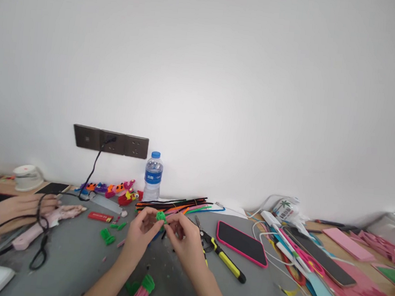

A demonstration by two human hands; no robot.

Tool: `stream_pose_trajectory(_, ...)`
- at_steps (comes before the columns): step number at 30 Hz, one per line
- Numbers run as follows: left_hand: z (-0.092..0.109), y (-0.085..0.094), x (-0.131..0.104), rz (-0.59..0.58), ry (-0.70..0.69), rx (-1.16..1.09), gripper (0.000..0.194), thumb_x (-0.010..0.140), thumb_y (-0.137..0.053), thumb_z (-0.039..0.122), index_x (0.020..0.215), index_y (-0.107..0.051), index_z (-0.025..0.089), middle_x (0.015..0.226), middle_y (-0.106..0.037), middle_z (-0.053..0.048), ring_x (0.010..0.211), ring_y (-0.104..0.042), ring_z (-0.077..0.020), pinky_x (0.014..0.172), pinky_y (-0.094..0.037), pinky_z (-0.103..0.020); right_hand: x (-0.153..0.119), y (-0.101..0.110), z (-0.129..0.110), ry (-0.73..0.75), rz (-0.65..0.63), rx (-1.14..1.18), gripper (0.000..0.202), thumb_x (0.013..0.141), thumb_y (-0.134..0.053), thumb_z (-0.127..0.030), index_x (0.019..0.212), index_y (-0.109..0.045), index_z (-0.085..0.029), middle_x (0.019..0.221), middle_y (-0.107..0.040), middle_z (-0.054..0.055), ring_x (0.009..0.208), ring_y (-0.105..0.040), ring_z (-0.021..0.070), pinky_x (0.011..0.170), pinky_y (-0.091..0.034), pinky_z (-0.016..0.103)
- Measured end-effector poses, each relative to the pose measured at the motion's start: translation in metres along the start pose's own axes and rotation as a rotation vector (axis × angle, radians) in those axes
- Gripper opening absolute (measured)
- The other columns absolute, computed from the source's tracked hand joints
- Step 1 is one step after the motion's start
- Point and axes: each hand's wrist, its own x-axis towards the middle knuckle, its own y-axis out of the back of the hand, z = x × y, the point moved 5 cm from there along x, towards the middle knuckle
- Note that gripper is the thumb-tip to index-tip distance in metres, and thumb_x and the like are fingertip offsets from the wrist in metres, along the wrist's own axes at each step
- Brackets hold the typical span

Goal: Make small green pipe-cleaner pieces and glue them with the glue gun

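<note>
A small green fuzzy piece (161,216), which looks like coiled pipe cleaner, is pinched up between my fingertips over the grey mat. My left hand (143,229) grips it from the left side. From the right, my right hand (182,233) closes thumb and forefinger on its edge. Below my left forearm lies a pink and green pipe-cleaner piece (143,293). More green bits (107,236) rest left of my left hand. Behind my hands is a bundle of pipe cleaners (173,205) in black, orange, pink, green and blue.
Yellow-handled pliers (228,262) and a pink-cased phone (242,243) lie to the right. A water bottle (153,176) stands against the wall. On the left, another person's hand (32,208) rests near a pink glue gun (29,236) and black cable (41,244). Scissors (307,261) lie far right.
</note>
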Motion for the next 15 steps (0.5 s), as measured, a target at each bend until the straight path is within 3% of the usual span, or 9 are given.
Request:
stream_pose_trajectory(7, -0.0002, -0.0017, -0.0002, -0.027, 0.012, -0.012, 0.018, 0.072, -0.071, 0.033, 0.078, -0.062, 0.019, 0.069, -0.062, 0.001, 0.069, -0.062, -0.017, 0.063, -0.051, -0.024, 0.0018, 0.0005, 0.0048, 0.003, -0.024, 0.059, 0.008, 0.084, -0.053, -0.015, 0.088, -0.059, -0.018, 0.063, -0.046, -0.004, 0.053, -0.039, 0.0114, 0.05, -0.032, 0.022)
stream_pose_trajectory(15, -0.0063, -0.0039, 0.0002, -0.047, 0.132, -0.08, 0.024, 0.067, -0.075, 0.037, 0.079, -0.066, 0.018, 0.071, -0.065, 0.0, 0.071, -0.061, -0.0177, 0.063, -0.049, -0.024, 0.0057, 0.0085, 0.0053, 0.018, -0.079, 0.125, 0.007, 0.085, -0.056, -0.015, 0.08, -0.059, -0.02, 0.07, -0.049, -0.002, 0.056, -0.04, 0.0118, 0.054, -0.033, 0.023)
